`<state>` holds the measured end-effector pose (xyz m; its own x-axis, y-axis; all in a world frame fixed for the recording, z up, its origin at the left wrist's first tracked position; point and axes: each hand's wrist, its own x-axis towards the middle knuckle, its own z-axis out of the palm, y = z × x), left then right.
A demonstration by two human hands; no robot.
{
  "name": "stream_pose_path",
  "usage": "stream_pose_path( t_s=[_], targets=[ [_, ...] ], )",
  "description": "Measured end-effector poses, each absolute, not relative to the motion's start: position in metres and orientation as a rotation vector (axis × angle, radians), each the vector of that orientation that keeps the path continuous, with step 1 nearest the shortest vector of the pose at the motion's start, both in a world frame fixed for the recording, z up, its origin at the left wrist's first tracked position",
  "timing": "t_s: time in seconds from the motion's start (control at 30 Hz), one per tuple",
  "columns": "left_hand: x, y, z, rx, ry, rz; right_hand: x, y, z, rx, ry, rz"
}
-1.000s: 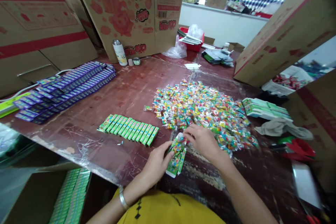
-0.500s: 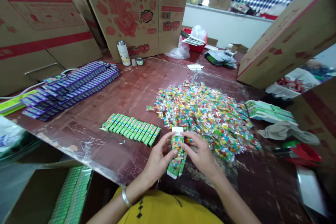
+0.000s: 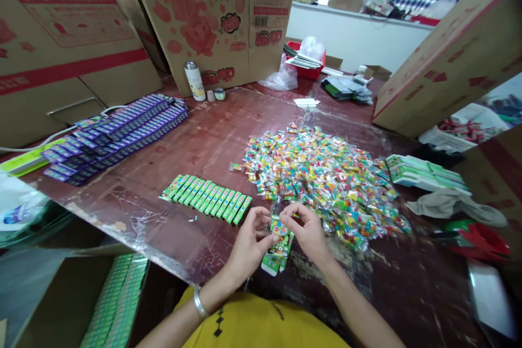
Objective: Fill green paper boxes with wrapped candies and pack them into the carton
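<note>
Both hands meet over a small green printed box (image 3: 278,247) near the table's front edge. My left hand (image 3: 249,242) grips the box's left side with curled fingers. My right hand (image 3: 306,230) pinches its top end, where the flap sits. Just beyond the hands lies a big heap of colourful wrapped candies (image 3: 322,176). To the left of the hands, a neat row of green boxes (image 3: 206,199) lies flat on the dark red table (image 3: 196,141).
Rows of purple boxes (image 3: 116,133) fill the table's left. A stack of flat green boxes (image 3: 424,173) and a cloth (image 3: 452,204) lie right. Large cartons (image 3: 212,11) stand behind. A carton of green boxes (image 3: 116,304) sits below left. A bottle (image 3: 194,80) stands at the back.
The box's white top flap stood open half a second ago; now it is folded down under my right fingers. Both hands stay on the box.
</note>
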<state>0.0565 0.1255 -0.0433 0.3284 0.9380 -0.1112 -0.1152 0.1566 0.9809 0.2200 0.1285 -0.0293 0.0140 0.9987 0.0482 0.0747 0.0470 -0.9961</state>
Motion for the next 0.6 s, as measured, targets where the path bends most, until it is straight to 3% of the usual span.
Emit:
stream_pose_path(
  t_s=[0.33, 0.6],
  targets=[
    [0.048, 0.125, -0.034, 1.322, 0.934, 0.832, 0.233, 0.138, -0.026, -1.318, -1.283, 1.303],
    [0.045, 0.124, -0.038, 1.281, 0.922, 0.777, 0.229, 0.124, -0.020, -1.385, -1.637, 0.928]
  ],
)
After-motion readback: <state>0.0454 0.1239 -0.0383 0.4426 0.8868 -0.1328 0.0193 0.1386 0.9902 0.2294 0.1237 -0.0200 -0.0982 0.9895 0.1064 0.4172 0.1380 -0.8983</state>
